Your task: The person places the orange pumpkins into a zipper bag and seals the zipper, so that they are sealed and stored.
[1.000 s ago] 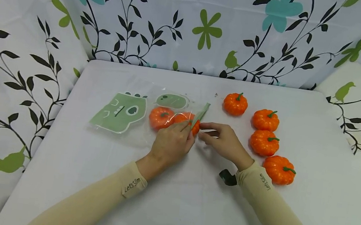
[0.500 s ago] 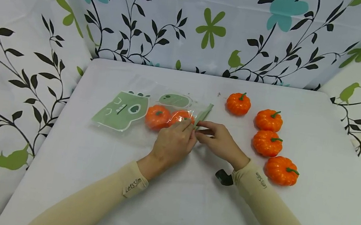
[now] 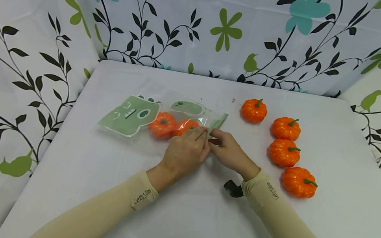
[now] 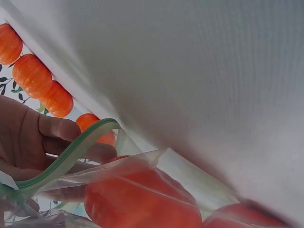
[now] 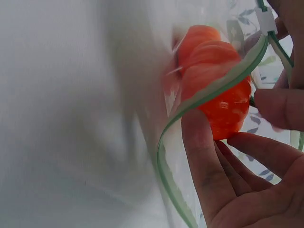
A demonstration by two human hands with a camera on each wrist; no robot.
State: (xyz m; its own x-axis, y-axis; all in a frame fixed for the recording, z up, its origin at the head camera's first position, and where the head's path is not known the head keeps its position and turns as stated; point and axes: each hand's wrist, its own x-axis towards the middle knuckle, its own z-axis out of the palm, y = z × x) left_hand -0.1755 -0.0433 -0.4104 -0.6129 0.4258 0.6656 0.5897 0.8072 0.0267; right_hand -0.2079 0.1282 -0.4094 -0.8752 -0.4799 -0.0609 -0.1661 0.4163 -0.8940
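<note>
A clear zip bag (image 3: 130, 115) with a green cartoon print lies on the table, its mouth towards the right. Inside are small orange toy pumpkins, one pumpkin (image 3: 162, 125) deeper in and another pumpkin (image 3: 186, 126) nearer the mouth. My left hand (image 3: 187, 148) grips the bag at its mouth, beside the white slider (image 5: 266, 21). My right hand (image 3: 231, 151) is at the green zip edge (image 5: 209, 90), with thumb and fingers extended. In the right wrist view its fingertips touch the pumpkin (image 5: 223, 111) nearest the opening. In the head view the left hand hides part of the mouth.
To the right stand more loose pumpkins: one pumpkin (image 3: 253, 110) at the back, then a pumpkin (image 3: 286, 128), a pumpkin (image 3: 284, 152) and a pumpkin (image 3: 299, 182) in a row. A black device (image 3: 233, 188) sits at the right wrist. Patterned curtains (image 3: 195, 24) surround the white table (image 3: 177, 224).
The pumpkins in the bag have shifted left, deeper inside. My right hand has moved left to the bag's mouth, against the left hand. The whole head view has drifted slightly.
</note>
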